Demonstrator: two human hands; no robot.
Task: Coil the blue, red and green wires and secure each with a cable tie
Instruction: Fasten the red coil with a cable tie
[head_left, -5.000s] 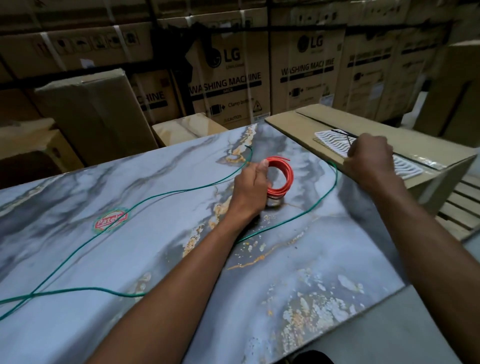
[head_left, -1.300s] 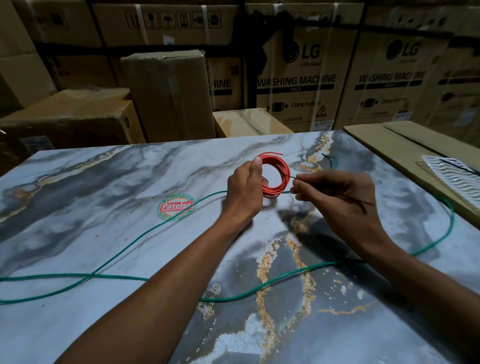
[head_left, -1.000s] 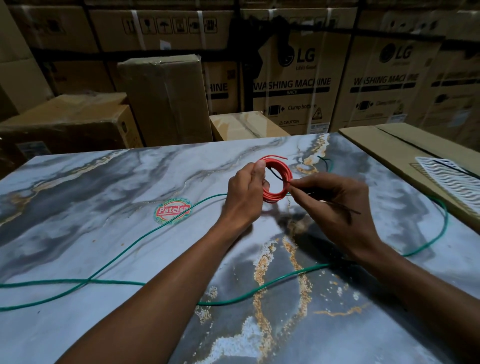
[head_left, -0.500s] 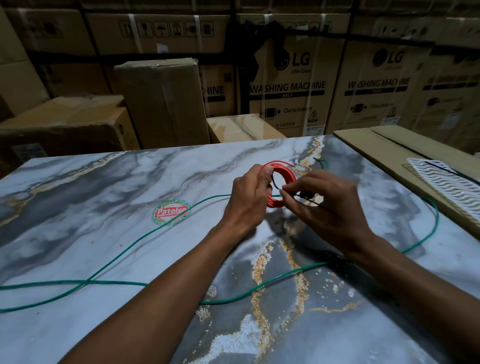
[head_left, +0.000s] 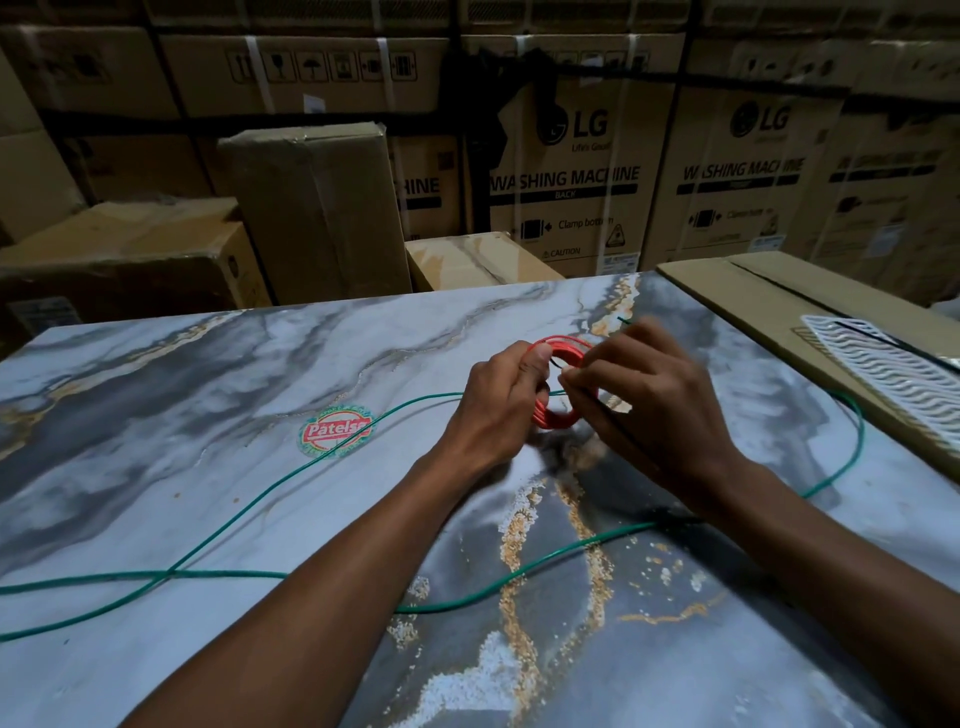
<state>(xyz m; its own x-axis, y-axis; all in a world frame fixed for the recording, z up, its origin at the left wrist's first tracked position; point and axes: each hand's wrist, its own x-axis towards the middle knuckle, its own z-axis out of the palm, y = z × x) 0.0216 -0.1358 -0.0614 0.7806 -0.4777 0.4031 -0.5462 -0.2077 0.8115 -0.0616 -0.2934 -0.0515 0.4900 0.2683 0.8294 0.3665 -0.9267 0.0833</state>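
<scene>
Centrally, red wire coil (head_left: 558, 415) gripped by left hand (head_left: 498, 410), right hand (head_left: 649, 410) pinching its rim, table edges well apart.

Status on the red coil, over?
Left hand grips red coil. Right hand pinches a black tie at it. Green wire loose, uncoiled.

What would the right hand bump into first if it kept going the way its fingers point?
The right hand points left, toward the red wire coil gripped by the left hand. It would likely meet the coil first; its fingertips already seem to be at it, though blur hides the contact.
</scene>
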